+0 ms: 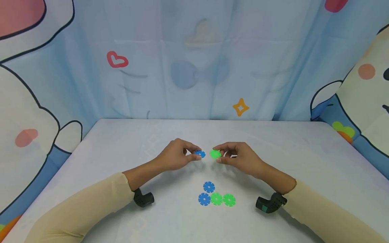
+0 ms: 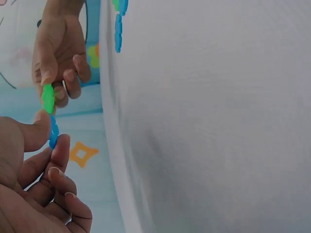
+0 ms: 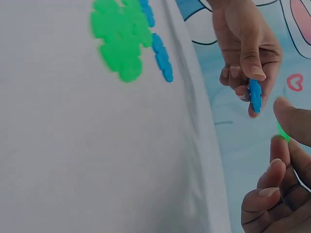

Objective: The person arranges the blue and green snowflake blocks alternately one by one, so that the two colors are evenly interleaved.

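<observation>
My left hand [image 1: 174,156] pinches a blue notched plastic disc [image 1: 201,154] between thumb and fingertips, above the table. Facing it, my right hand [image 1: 240,157] pinches a green notched disc [image 1: 215,154] the same way. In the head view a small gap separates the two discs, held at about the same height. The left wrist view shows the blue disc [image 2: 54,132] edge-on, close to the green disc [image 2: 48,99]. In the right wrist view the thumb hides most of the green disc [image 3: 283,132], while the blue disc [image 3: 255,95] shows edge-on in the left hand.
On the white tabletop [image 1: 170,216], nearer the body, lie two blue discs, an upper one [image 1: 209,187] and a lower one [image 1: 204,199]. Beside the lower one are two green discs, a middle one [image 1: 216,198] and a right one [image 1: 229,200]. A printed blue curtain [image 1: 194,94] hangs behind the table.
</observation>
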Available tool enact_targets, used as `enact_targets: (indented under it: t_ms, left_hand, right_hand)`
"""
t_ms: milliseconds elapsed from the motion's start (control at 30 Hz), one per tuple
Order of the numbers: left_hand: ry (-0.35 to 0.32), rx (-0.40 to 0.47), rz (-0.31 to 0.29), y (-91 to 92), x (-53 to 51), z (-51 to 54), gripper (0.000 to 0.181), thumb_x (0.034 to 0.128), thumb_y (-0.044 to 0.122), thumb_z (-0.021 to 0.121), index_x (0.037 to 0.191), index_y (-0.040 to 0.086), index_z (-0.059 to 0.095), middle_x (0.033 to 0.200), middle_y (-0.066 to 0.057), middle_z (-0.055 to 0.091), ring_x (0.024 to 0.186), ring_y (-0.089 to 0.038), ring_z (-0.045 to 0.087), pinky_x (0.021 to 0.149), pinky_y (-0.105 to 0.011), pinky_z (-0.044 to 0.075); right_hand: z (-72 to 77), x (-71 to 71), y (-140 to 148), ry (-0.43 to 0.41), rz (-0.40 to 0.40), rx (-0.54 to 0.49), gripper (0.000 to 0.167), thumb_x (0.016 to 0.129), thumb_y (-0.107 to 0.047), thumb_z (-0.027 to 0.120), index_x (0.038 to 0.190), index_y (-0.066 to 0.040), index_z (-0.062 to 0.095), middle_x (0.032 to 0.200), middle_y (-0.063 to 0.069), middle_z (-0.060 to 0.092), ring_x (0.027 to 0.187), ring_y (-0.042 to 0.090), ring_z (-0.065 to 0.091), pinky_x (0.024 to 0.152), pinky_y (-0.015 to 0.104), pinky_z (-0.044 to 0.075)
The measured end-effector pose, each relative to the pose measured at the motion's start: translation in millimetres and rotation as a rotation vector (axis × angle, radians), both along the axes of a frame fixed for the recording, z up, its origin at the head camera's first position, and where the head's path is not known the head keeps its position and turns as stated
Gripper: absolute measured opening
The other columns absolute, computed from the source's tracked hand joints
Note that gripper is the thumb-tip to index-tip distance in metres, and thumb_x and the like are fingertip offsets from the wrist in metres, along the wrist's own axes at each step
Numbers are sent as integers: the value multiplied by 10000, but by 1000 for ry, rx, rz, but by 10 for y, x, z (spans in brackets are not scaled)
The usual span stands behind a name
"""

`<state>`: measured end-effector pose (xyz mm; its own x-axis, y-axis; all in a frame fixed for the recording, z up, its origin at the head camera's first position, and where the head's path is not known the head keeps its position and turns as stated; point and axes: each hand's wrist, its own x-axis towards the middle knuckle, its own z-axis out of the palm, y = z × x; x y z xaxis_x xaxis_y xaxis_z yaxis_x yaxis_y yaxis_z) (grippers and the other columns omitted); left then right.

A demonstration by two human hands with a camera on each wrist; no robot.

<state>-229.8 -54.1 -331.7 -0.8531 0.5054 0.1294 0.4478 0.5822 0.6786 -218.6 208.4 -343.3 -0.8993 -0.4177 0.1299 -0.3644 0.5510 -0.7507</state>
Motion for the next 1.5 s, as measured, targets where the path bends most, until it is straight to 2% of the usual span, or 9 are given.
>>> enact_targets:
  t_ms: [133, 267, 433, 533, 733, 933, 1133, 1367, 1500]
  left_hand:
    - [-24, 30, 67, -41, -53, -9, 284, 895, 322, 728, 1138, 177, 754, 913, 62, 731, 640, -131, 484, 533, -244, 392]
    - [-47, 27, 112, -77, -110, -39, 280, 899, 322, 723, 1136, 176, 754, 927, 57, 739, 681, -137, 516, 565, -254, 423]
    - [-95, 30, 114, -101, -135, -82, 282, 906, 321, 715, 1141, 169, 752, 922, 60, 737, 592, -115, 483, 526, -241, 397]
    - [-95, 35, 102, -112, -134, -93, 292, 912, 316, 709, 1154, 157, 746, 935, 49, 733, 564, -110, 464, 514, -245, 390]
    - [-85, -13, 113, -146, -152, -109, 279, 896, 292, 730, 1120, 128, 756, 909, 32, 730, 558, -105, 468, 517, -239, 397]
    - [-135, -89, 113, -178, -186, -141, 251, 855, 296, 773, 1047, 134, 780, 837, 58, 742, 672, -96, 519, 565, -230, 404]
    - [-132, -136, 92, -184, -185, -162, 214, 816, 263, 810, 990, 140, 798, 781, 78, 743, 788, -85, 544, 638, -222, 427]
    - [-114, -141, 82, -167, -195, -199, 240, 761, 264, 855, 960, 139, 804, 738, 75, 733, 732, -73, 551, 623, -224, 432]
    - [-114, -135, 83, -168, -187, -199, 258, 745, 264, 867, 966, 145, 805, 720, 79, 729, 714, -70, 553, 616, -222, 431]
  right_hand:
    - [0, -110, -89, -38, -57, -79, 372, 862, -314, 764, 1208, -195, 697, 933, 39, 623, 809, 184, 610, 621, 251, 461]
    - [-35, -226, -180, -73, -65, -113, 389, 858, -320, 768, 1216, -186, 696, 947, 47, 607, 782, 198, 586, 613, 254, 464]
    - [-99, -313, -286, -129, -42, -158, 393, 861, -300, 768, 1224, -172, 690, 954, 41, 594, 729, 185, 557, 577, 242, 441]
    - [-126, -332, -344, -125, -22, -166, 391, 867, -279, 761, 1230, -155, 684, 957, 42, 596, 717, 184, 556, 564, 240, 428]
    - [-190, -348, -406, -89, -10, -101, 374, 859, -234, 769, 1206, -113, 698, 929, 40, 612, 648, 155, 544, 534, 239, 424]
    - [-196, -327, -425, -53, 2, -3, 347, 829, -195, 790, 1157, -102, 727, 897, 36, 639, 594, 120, 496, 521, 228, 404]
    - [-225, -335, -424, -10, 30, 83, 323, 807, -190, 806, 1115, -108, 752, 840, -4, 683, 607, 107, 504, 543, 217, 411]
    - [-222, -306, -443, -16, 94, 113, 331, 788, -220, 829, 1095, -116, 762, 817, -42, 688, 710, 121, 542, 633, 222, 447]
    - [-212, -282, -451, -10, 97, 111, 331, 787, -227, 830, 1089, -110, 765, 823, -44, 691, 723, 118, 557, 637, 223, 454]
